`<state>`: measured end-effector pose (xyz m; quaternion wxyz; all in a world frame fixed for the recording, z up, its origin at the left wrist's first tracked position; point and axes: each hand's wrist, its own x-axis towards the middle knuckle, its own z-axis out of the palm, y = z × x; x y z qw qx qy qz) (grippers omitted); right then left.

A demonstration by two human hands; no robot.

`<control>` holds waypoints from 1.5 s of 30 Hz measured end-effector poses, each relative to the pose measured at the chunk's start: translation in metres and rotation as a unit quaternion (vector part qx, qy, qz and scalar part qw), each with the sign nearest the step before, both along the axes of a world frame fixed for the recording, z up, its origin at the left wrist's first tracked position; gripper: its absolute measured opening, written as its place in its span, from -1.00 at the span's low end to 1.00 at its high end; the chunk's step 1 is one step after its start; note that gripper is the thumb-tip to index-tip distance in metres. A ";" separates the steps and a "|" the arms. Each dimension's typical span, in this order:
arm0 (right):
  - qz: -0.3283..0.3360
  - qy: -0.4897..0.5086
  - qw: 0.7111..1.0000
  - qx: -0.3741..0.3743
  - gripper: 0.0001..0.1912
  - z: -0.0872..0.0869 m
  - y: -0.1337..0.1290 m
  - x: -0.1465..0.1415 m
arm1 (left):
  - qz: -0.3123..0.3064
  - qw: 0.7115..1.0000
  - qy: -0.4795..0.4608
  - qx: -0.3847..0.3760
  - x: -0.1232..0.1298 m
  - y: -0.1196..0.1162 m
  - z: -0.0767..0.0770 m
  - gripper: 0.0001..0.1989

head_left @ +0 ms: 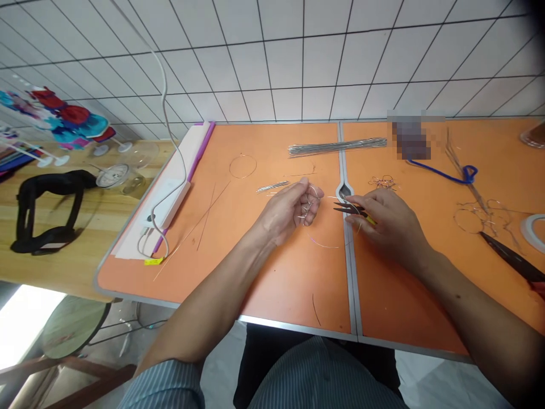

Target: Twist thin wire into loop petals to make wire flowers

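Above the middle of the orange table [298,284], my left hand [298,207] is closed around a bent piece of thin wire [314,191]. To its right, my right hand [378,218] grips small pliers [352,209] with black jaws and a bit of yellow handle. The jaws point left toward my left hand and stand slightly apart. Thin wire also shows by the fingers of my right hand. A curved wire [326,245] shows below, between the two hands. Whether it joins the held wire, I cannot tell.
A bundle of straight wires [336,147] lies at the back, with a wire ring [243,166] and short wires [272,186] left of it. On the right are tangled wires [383,182], black-bladed scissors [511,255] and a white tape roll [534,233]. A power strip [168,207] sits left.
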<state>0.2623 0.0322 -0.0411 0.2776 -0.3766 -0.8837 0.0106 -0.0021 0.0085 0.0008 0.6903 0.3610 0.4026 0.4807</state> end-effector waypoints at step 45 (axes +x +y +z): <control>-0.063 0.355 0.839 -0.408 -0.70 0.031 -0.033 -0.025 | -0.013 0.996 0.046 0.074 0.005 -0.004 -0.011 -0.71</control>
